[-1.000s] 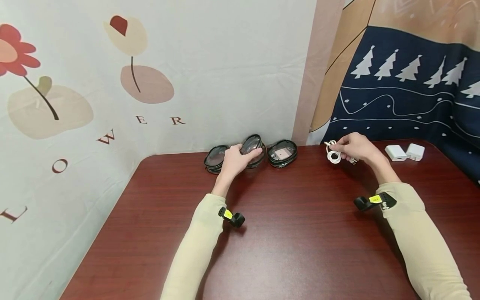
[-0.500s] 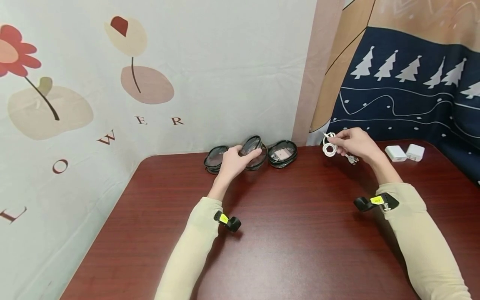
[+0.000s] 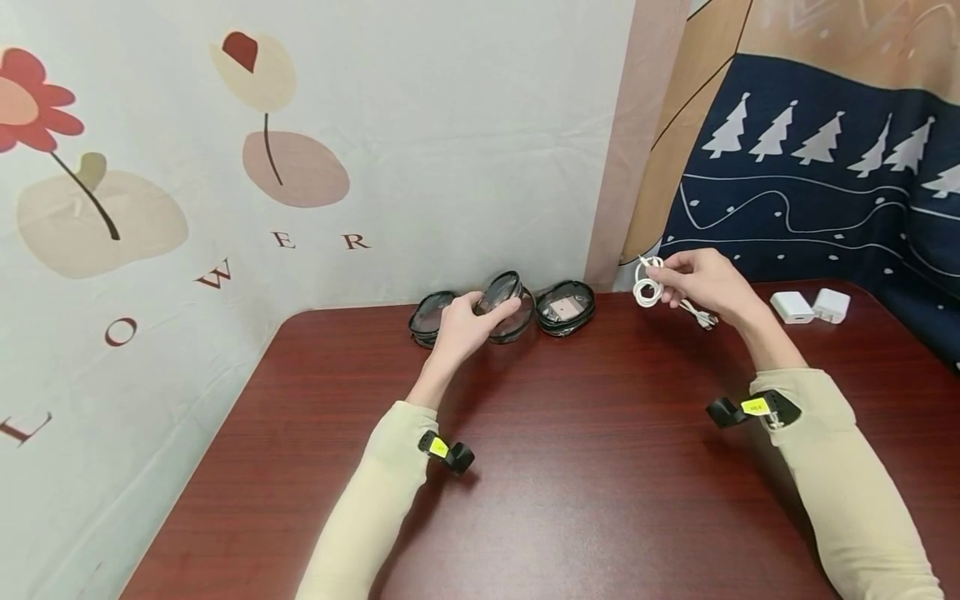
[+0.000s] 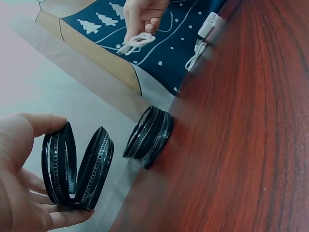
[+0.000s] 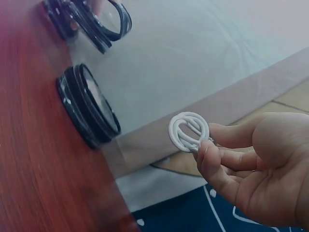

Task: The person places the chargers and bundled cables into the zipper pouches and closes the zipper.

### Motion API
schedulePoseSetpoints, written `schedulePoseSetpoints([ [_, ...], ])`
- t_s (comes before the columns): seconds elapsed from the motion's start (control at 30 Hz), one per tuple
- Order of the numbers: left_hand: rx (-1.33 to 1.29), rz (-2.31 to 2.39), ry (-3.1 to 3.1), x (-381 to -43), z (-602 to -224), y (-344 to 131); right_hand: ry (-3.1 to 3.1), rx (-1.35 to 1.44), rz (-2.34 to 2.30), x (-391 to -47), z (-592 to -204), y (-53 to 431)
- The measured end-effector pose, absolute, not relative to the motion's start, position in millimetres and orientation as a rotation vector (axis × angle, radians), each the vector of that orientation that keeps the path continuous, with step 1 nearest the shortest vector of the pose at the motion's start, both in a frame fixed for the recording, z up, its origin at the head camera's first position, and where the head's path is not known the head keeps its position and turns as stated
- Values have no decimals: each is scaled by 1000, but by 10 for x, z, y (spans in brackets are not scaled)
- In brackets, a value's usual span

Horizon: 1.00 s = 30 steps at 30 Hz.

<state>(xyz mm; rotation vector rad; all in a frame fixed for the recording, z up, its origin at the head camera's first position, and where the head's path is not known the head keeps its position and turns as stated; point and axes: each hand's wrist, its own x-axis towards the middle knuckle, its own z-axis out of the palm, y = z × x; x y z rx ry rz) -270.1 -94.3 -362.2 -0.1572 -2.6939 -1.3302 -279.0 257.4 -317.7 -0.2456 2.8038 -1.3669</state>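
My left hand (image 3: pixel 463 327) holds a small round zip case (image 4: pixel 57 166) with clear faces and black trim. Its two halves stand apart in a V, thumb on the upper rim and fingers beneath in the left wrist view. My right hand (image 3: pixel 711 279) pinches a coiled white cable (image 3: pixel 647 293) between thumb and fingertips, raised above the table's back edge. Another white cable (image 3: pixel 699 316) lies on the table just below that hand. To the right of the held case sits a closed similar case (image 3: pixel 566 309) with a pale item inside.
A third round case (image 3: pixel 432 314) stands left of my left hand, partly covered by it. Two white charger plugs (image 3: pixel 792 307) lie at the back right. Behind the dark red wooden table (image 3: pixel 555 467) hangs a printed cloth (image 3: pixel 465 167) reaching its back edge.
My right hand has lifted the coiled cable and moved it left, leaving the other cable on the table. My left forearm has shifted slightly left; the case it holds now gapes a little wider.
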Motion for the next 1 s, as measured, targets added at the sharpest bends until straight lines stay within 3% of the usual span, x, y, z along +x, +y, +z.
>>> schedulePoseSetpoints([
  [1.0, -178, -1652, -2658, -2273, -3382, -852, 2720, -497, -1610, -2392, -2834, 2102],
])
